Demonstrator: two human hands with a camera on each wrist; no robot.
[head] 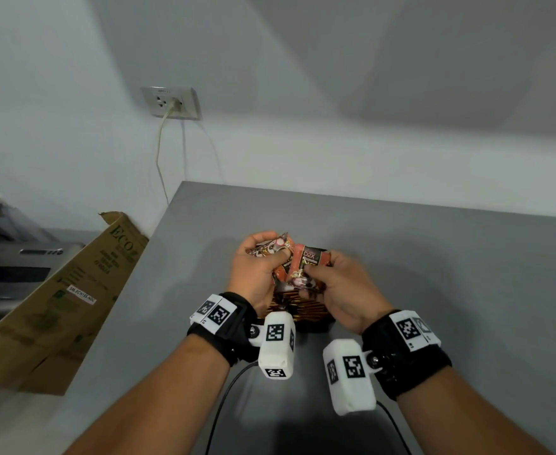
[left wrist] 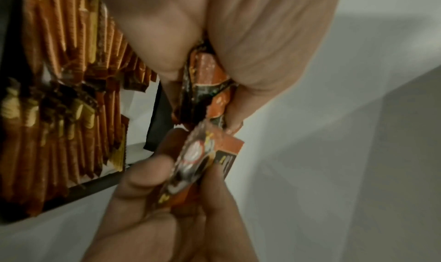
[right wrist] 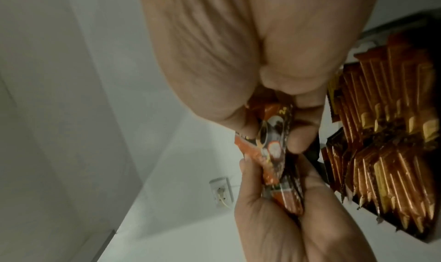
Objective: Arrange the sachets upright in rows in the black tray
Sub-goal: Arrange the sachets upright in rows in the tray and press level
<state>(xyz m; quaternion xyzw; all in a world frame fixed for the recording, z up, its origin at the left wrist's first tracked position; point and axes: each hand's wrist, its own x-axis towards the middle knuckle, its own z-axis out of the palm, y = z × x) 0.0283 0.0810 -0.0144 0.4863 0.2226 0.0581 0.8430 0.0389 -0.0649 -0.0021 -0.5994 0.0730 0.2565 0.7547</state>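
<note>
Under both hands, table (head: 434, 257) first, grey, wide. Box (head: 56, 310), flattened cardboard, well off to the left hand's outer side. Tray (left wrist: 155, 113), black, sits on the table right below the wrists, mostly hidden in the head view. Tray sachets (left wrist: 59, 77) stand upright on edge in two rows, packed tight, orange and brown; a gap of bare floor shows at the row ends nearest the fingers. Judged from that: most of the job is done, only a few slots left to fill. Left hand (head: 256, 270) is curled around a bunch of loose sachets (head: 271, 249), thumb on top. Right hand (head: 342, 290) pinches one sachet (head: 311, 259) between thumb and fingers, held just above the tray and touching the left hand's bunch. Likely step: peeling one off the bunch to drop into the gap. How many remain in the left hand cannot be counted. Socket (head: 171, 103) on the wall beyond the fingertips, with a cord.
</note>
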